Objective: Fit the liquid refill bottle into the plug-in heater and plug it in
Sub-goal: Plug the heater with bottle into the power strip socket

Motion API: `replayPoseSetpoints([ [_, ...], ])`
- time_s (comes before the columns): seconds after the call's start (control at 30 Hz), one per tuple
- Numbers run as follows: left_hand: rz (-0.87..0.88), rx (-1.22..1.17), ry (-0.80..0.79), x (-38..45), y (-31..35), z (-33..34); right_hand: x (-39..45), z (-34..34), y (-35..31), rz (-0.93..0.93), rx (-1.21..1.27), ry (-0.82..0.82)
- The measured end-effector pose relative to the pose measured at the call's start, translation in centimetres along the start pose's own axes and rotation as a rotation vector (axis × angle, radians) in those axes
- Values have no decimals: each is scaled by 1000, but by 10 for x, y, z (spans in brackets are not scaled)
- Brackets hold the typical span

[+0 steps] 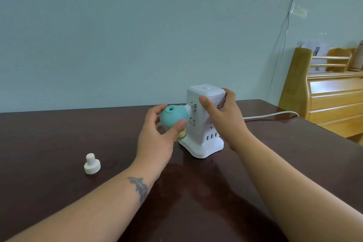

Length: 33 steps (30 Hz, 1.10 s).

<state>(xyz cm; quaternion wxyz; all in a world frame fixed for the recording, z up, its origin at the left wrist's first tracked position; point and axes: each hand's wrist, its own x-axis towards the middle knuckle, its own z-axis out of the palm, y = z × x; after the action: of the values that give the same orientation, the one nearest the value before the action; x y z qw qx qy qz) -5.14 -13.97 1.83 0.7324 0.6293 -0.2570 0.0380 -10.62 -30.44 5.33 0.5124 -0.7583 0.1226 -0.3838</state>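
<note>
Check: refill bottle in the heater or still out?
In. The refill bottle sits under the teal heater, held by the left hand against the power tower.

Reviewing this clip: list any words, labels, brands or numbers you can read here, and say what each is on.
No readable text in this frame.
Socket tower: only socket slots and a plain button on top, no print visible.
Teal heater: small marks ring its top vent, too small to read.
White cap on the table: blank.
Paper behind the wooden furniture: a dark patch, too blurred to read.
</note>
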Motion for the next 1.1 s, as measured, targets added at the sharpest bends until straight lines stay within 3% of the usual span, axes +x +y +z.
replayPoseSetpoints([
  [0.2,-54,-135,-36,-2,5,-1,0,0,1,-2,-3,-1],
  [0.53,-55,-109,-99,-4,8,-10,0,-2,0,-3,-15,-8],
  [1.1,-50,-75,-71,0,12,-14,0,-4,-1,-11,-8,-19],
])
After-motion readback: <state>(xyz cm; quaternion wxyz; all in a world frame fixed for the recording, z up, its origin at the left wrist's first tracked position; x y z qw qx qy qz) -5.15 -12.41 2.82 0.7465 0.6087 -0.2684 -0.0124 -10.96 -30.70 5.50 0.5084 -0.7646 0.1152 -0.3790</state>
